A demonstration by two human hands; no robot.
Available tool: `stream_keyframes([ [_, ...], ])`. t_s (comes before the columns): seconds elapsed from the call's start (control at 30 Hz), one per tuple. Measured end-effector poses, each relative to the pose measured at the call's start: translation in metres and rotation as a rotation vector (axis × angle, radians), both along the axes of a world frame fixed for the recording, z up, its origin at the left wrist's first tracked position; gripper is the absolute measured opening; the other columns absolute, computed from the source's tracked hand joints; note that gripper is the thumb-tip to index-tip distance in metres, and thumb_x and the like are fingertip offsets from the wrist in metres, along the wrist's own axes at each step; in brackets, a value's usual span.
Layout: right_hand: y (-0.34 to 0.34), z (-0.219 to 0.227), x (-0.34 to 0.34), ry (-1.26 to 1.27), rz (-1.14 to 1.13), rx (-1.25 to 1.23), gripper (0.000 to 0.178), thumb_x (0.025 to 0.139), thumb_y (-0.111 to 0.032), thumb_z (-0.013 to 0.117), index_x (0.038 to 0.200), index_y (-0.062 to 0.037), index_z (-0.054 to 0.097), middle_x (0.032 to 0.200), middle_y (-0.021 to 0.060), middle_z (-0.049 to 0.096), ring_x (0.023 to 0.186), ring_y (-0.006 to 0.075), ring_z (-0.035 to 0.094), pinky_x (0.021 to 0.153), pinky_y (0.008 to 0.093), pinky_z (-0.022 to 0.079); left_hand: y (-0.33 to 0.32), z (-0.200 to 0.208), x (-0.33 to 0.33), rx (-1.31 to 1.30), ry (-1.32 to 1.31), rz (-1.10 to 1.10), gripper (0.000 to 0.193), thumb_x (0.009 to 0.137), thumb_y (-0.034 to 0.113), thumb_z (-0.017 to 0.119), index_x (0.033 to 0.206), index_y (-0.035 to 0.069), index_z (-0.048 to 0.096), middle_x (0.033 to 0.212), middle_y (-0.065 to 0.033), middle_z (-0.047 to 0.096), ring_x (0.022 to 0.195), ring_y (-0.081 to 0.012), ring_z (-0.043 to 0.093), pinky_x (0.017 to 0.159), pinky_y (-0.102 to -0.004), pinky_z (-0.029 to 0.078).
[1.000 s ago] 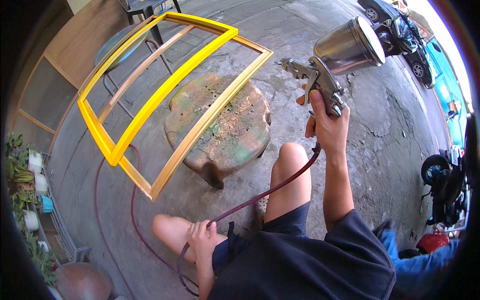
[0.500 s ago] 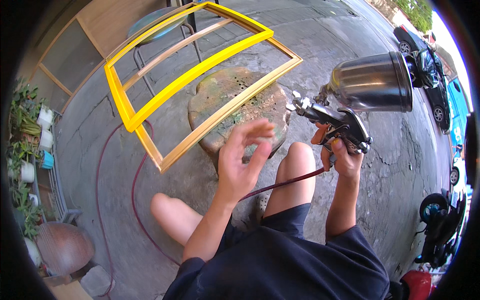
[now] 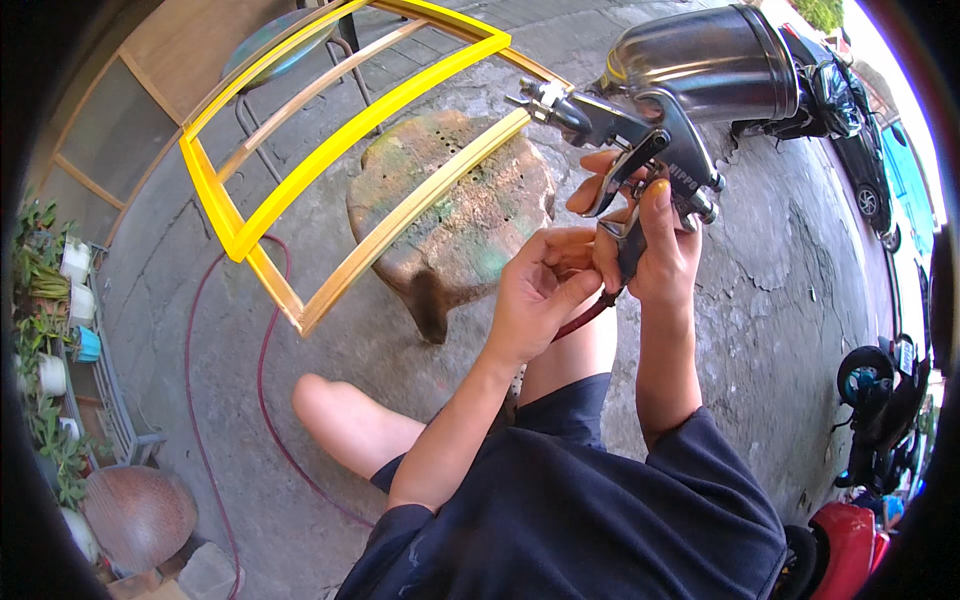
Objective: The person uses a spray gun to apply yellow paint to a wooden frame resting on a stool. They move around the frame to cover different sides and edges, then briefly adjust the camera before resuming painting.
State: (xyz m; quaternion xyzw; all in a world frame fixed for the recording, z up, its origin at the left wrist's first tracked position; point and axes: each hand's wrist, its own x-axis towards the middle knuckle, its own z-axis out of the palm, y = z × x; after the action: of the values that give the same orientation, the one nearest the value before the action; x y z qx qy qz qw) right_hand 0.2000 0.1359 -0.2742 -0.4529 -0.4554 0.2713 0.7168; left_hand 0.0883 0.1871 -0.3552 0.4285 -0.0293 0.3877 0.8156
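My right hand [image 3: 662, 250] grips a dark metal spray gun [image 3: 655, 165] by its handle. A large silver paint cup [image 3: 700, 65] is mounted on the gun, and its nozzle points left toward the wooden frame. Closed at the handle's lower end is my left hand [image 3: 540, 300], with its fingers curled by the dark red hose [image 3: 575, 322]; exactly what they pinch is partly hidden. The frame has bright yellow bars [image 3: 365, 124] and a paler wood-coloured bar [image 3: 425, 203]. It rests over a round, paint-stained stool [image 3: 485, 215].
Hose loops lie on the cracked concrete floor [image 3: 330, 350] at left. Potted plants [image 3: 50, 330] line the left edge, near a brown rounded object [image 3: 140, 520]. Behind the frame stands another stool [image 3: 275, 60]. A parked car [image 3: 865, 180] and motorbikes [image 3: 870, 410] are at right.
My left hand has moved right from open air to the bottom of the gun's handle and its fingers have closed. The spray gun has risen and come slightly left.
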Motion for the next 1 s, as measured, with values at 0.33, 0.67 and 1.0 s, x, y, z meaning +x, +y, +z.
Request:
stream_keyframes([
  [0.33,0.008,-0.003,-0.006,-0.065,-0.066,-0.055,0.048,0.106,-0.036,0.051,0.122,0.0076,0.062,0.099,0.0153,0.071,0.090,0.0206,0.069,0.080,0.0338,0.056,-0.005,-0.017,0.001,-0.128,0.156,0.051,0.019,0.091,0.005,0.074,0.106,-0.004,0.066,0.094,-0.0074,0.072,0.088,-0.0117,0.068,0.084,-0.0256,0.053],
  [0.67,0.006,-0.002,-0.013,-0.047,-0.094,-0.082,0.044,0.105,-0.032,0.054,0.123,0.0078,0.062,0.096,0.0182,0.070,0.050,0.0070,0.053,0.040,0.0201,0.039,-0.007,-0.043,0.008,-0.122,0.024,-0.059,0.046,0.091,0.028,0.077,0.122,0.000,0.059,0.110,-0.0089,0.069,0.102,-0.0117,0.064,0.090,-0.0282,0.052],
  [1.0,0.000,-0.004,-0.001,-0.191,-0.261,-0.178,0.042,0.107,-0.034,0.047,0.113,0.0055,0.059,0.091,0.0171,0.069,0.037,0.0085,0.047,0.031,0.0216,0.032,-0.052,-0.119,-0.044,0.240,0.657,-0.153,0.043,0.094,0.031,0.074,0.123,0.003,0.059,0.098,-0.0005,0.064,0.087,-0.0084,0.058,0.084,-0.0259,0.049],
])
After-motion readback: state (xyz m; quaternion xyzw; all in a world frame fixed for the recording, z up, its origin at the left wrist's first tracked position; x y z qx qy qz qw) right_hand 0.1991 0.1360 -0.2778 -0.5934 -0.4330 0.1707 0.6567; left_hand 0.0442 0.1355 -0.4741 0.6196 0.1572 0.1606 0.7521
